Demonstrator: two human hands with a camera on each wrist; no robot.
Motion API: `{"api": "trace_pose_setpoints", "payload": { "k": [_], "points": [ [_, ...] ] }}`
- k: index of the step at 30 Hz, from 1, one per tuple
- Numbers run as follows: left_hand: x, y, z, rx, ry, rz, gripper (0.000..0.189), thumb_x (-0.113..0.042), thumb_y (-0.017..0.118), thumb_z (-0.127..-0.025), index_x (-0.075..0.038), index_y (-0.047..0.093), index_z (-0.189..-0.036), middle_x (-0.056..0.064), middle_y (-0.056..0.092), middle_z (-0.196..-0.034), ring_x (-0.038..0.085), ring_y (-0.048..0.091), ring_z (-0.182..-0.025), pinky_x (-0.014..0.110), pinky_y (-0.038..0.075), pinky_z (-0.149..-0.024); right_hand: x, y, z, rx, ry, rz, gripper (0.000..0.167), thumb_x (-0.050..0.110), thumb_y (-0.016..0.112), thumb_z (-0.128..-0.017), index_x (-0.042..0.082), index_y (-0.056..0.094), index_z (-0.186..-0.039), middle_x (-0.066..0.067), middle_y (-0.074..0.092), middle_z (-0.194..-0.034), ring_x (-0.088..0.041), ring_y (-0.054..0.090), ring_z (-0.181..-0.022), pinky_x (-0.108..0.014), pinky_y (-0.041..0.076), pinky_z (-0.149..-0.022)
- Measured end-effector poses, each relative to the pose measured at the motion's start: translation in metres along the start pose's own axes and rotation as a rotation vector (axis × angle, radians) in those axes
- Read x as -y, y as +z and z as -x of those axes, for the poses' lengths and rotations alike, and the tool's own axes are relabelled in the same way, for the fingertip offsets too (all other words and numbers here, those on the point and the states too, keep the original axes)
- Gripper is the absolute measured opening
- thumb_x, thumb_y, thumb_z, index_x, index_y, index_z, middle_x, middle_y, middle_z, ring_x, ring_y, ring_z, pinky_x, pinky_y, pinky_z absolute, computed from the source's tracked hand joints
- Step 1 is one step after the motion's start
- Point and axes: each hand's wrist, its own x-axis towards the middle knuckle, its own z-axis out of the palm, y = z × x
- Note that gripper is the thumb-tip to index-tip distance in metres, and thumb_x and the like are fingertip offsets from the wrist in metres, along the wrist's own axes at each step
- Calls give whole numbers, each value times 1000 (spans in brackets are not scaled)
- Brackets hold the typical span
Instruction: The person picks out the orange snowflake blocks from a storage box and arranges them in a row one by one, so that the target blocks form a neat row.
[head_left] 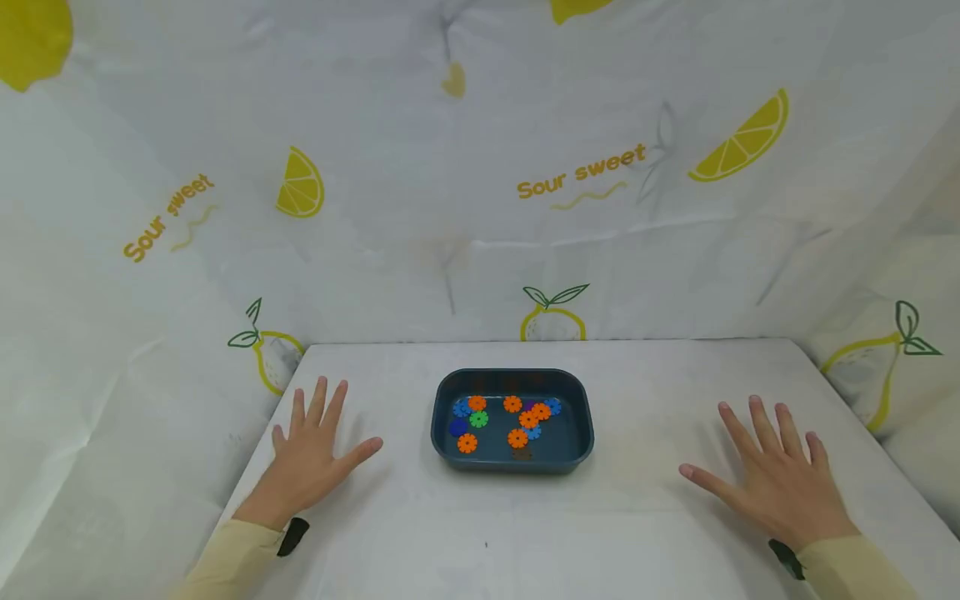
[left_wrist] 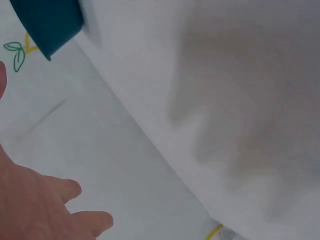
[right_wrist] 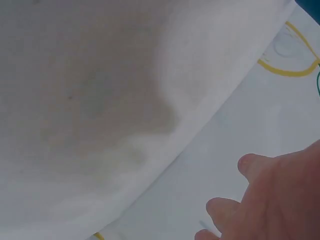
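Observation:
My left hand [head_left: 306, 458] is spread over the left side of the white table, palm down, with nothing in it. On the right side, my right hand [head_left: 783, 479] has its fingers spread too and holds nothing. Between them, nearer the back, sits a dark blue-grey tray [head_left: 510, 467] with rounded corners. Several small notched plastic discs lie in it: orange discs [head_left: 467, 443], a green disc [head_left: 478, 419], light blue discs [head_left: 552, 406] and a dark blue disc [head_left: 459, 427]. Both hands are apart from the tray. The left wrist view shows part of the tray [left_wrist: 52, 25].
The table [head_left: 375, 533] is covered in white and ends at a straight back edge. Behind it hangs a white cloth [head_left: 405, 183] printed with lemons and lettering. More of this cloth borders the table at both sides. Each wrist wears a black band [head_left: 293, 537].

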Motion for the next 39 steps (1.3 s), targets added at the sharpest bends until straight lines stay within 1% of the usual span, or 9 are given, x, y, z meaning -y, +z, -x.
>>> {"api": "trace_pose_setpoints", "payload": {
  "k": [5, 7, 10, 12, 15, 20, 26, 33, 39],
  "points": [
    [-16, 8, -10, 1, -7, 178, 109, -79, 52, -100, -15, 5, -175, 18, 2, -183, 50, 13, -166, 78, 24, -124, 14, -8, -15, 9, -51, -31, 114, 83, 61, -91, 10, 26, -171, -37, 20, -172, -64, 19, -155, -79, 20, -114],
    [-25, 12, -16, 0, -16, 266, 108, -79, 51, -101, -13, 10, -175, 18, 11, -182, 47, 27, -164, 71, 31, -126, 22, -13, -24, 27, -68, -27, 115, 84, 60, -92, 8, 27, -171, -39, 23, -171, -65, 25, -152, -80, 24, -113],
    [-39, 18, -27, 15, -55, 398, 102, -79, 51, -101, -15, 20, -174, 15, 29, -178, 41, 50, -153, 63, 43, -122, 39, -23, -40, 48, -107, -24, 113, 85, 59, -92, 6, 32, -169, -39, 27, -169, -63, 30, -149, -81, 29, -113],
    [-48, 24, -36, 43, -95, 489, 97, -79, 52, -100, -18, 27, -172, 12, 40, -173, 37, 63, -140, 58, 52, -114, 51, -30, -50, 60, -138, -27, 112, 85, 59, -92, 7, 34, -168, -39, 30, -168, -62, 33, -149, -81, 32, -112],
    [-58, 30, -47, 100, -160, 642, 89, -75, 54, -102, -19, 36, -169, 11, 52, -165, 31, 71, -127, 50, 59, -106, 72, -38, -64, 73, -182, -44, 109, 86, 58, -91, 10, 39, -167, -37, 35, -167, -60, 38, -149, -78, 38, -112],
    [-65, 39, -62, 175, -207, 878, 71, -60, 61, -106, -13, 53, -158, 15, 65, -150, 26, 78, -110, 42, 65, -94, 106, -46, -87, 101, -248, -42, 102, 86, 57, -92, 13, 47, -163, -32, 43, -165, -56, 48, -146, -74, 47, -109],
    [-64, 55, -75, 236, -187, 1042, 56, -48, 76, -100, -12, 66, -142, 15, 74, -130, 23, 75, -91, 35, 65, -81, 144, -53, -110, 140, -375, -58, 77, 68, 71, -95, 11, 65, -148, -23, 65, -148, -46, 62, -135, -65, 55, -106],
    [-59, 71, -84, 279, -206, 1136, 49, -38, 84, -94, -8, 71, -131, 9, 76, -116, 20, 70, -88, 32, 62, -76, 180, -49, -133, 282, -492, -127, 49, 40, 79, -99, 12, 71, -139, -9, 74, -137, -33, 69, -127, -55, 56, -109],
    [-57, 75, -89, 300, -209, 1201, 44, -29, 83, -96, -4, 70, -130, 6, 72, -103, 18, 66, -80, 31, 62, -74, 206, -33, -145, 434, -495, -138, 38, 28, 80, -99, 9, 76, -131, -7, 78, -127, -25, 71, -116, -50, 58, -106]
  ]
}}
